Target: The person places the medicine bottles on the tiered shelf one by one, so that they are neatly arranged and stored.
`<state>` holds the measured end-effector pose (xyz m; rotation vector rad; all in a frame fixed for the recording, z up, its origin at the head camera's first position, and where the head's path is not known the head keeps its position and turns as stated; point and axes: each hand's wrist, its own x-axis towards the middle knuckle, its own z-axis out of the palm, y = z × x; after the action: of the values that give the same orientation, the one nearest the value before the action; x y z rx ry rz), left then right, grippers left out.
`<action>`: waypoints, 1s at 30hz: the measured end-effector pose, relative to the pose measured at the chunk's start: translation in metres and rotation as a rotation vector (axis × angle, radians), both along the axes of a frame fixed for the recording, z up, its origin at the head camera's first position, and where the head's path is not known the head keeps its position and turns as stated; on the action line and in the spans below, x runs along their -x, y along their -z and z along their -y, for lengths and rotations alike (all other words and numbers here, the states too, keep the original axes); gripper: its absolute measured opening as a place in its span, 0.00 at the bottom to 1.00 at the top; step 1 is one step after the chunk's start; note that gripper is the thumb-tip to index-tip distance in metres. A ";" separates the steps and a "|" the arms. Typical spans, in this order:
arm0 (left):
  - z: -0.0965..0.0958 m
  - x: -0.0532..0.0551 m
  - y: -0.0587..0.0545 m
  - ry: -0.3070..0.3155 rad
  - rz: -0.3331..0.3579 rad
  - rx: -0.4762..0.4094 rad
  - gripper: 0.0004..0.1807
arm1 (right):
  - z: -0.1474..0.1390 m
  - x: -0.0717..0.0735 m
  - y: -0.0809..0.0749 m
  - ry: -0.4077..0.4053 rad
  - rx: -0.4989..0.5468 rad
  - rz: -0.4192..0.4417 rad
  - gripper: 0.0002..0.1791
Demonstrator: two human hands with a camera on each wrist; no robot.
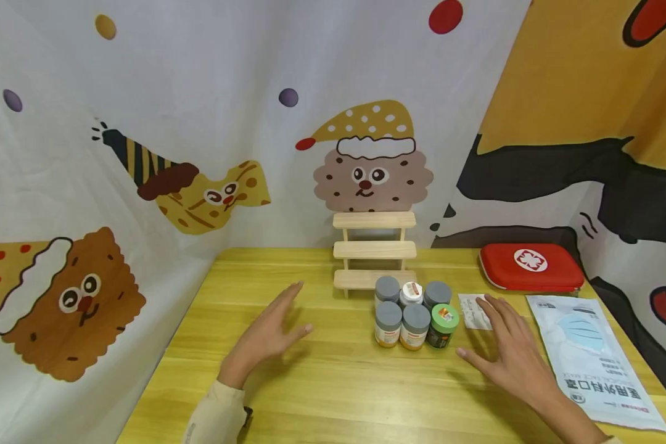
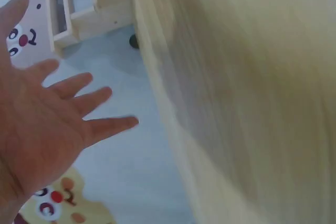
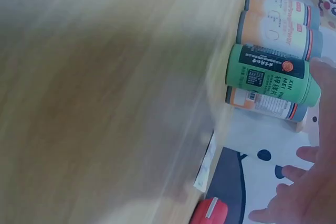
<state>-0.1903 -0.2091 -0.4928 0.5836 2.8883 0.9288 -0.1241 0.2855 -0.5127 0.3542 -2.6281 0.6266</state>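
My left hand (image 1: 263, 336) hovers over the table's left half with fingers spread, holding nothing. In the left wrist view its palm and straight fingers show, apart from any object. To the right, my right hand (image 1: 513, 354) is also spread above the table, between the bottles and a mask packet. It too holds nothing. Nearest to its thumb is a green-lidded bottle (image 1: 443, 325), a green jar with a dark label in the right wrist view. Around that stand several grey-lidded bottles (image 1: 414, 327) and a white-capped one (image 1: 411, 295), grouped upright.
A three-tier wooden rack (image 1: 374, 250) stands behind the bottles. Right of them lie a small printed paper (image 1: 475, 311), a red first-aid case (image 1: 531, 267) and a face-mask packet (image 1: 594, 357). A printed cloth (image 1: 200, 74) hangs behind the wooden table (image 1: 333, 394).
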 end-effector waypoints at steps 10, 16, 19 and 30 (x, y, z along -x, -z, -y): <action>-0.023 0.027 0.002 0.028 0.262 -0.507 0.38 | 0.012 0.010 -0.007 -0.025 0.135 0.061 0.50; -0.038 0.041 0.008 -0.113 0.367 -0.620 0.32 | 0.015 0.017 -0.001 -0.084 0.278 0.010 0.47; -0.044 0.048 0.014 -0.129 0.435 -0.724 0.31 | 0.017 0.019 0.000 -0.120 0.356 0.015 0.47; -0.059 0.071 0.035 -0.210 0.682 -0.995 0.24 | 0.022 0.027 -0.003 -0.195 0.541 0.150 0.39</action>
<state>-0.2609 -0.1497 -0.5277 -0.0598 1.7717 2.0804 -0.1514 0.2640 -0.5098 0.4064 -2.4420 1.4321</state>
